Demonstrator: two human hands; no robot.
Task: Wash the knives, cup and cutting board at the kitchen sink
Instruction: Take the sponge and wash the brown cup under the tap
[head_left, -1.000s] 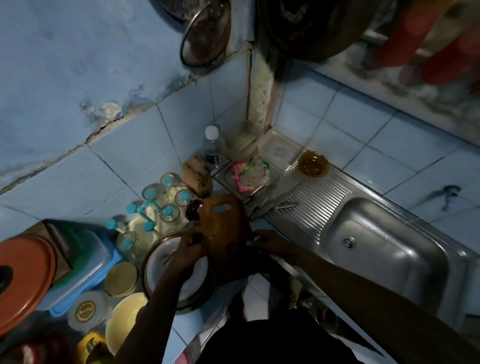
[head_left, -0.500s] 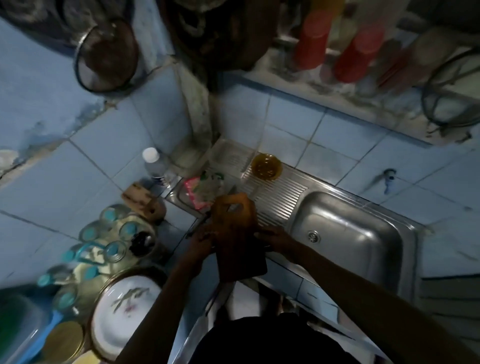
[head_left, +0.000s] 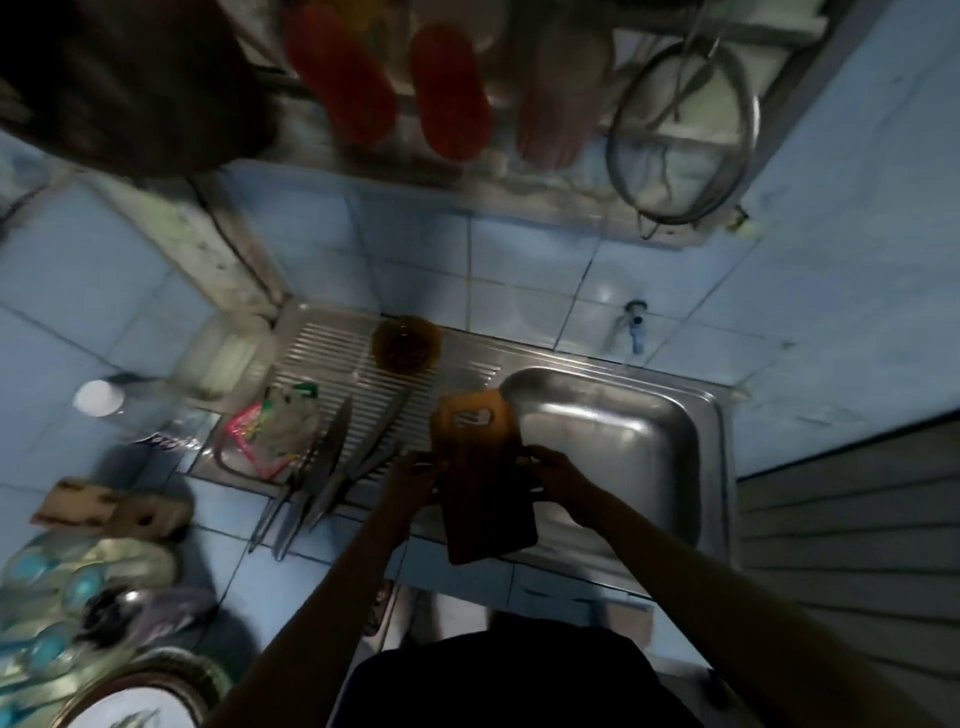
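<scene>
The cutting board (head_left: 483, 488) is being gripped at its side edges by the left hand (head_left: 413, 480) and right hand (head_left: 553, 475), fingers curled on it. It is being held over the sink basin's (head_left: 623, 441) nine o'clock rim. At ten o'clock, an amber cup (head_left: 406, 344) is being kept on the drainboard (head_left: 332, 358), contents unclear, with knives (head_left: 324, 473) lying at eight o'clock.

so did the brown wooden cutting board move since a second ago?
Yes. The brown wooden cutting board, held by both hands, went right from over the plate to the steel sink basin edge.

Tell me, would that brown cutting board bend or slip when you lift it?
The cutting board probably stays stiff: it juts out flat past the left hand and right hand, without sagging. Both hands gripping its edges hints it's a bit heavy. Once wet, it might get slippery.
</scene>
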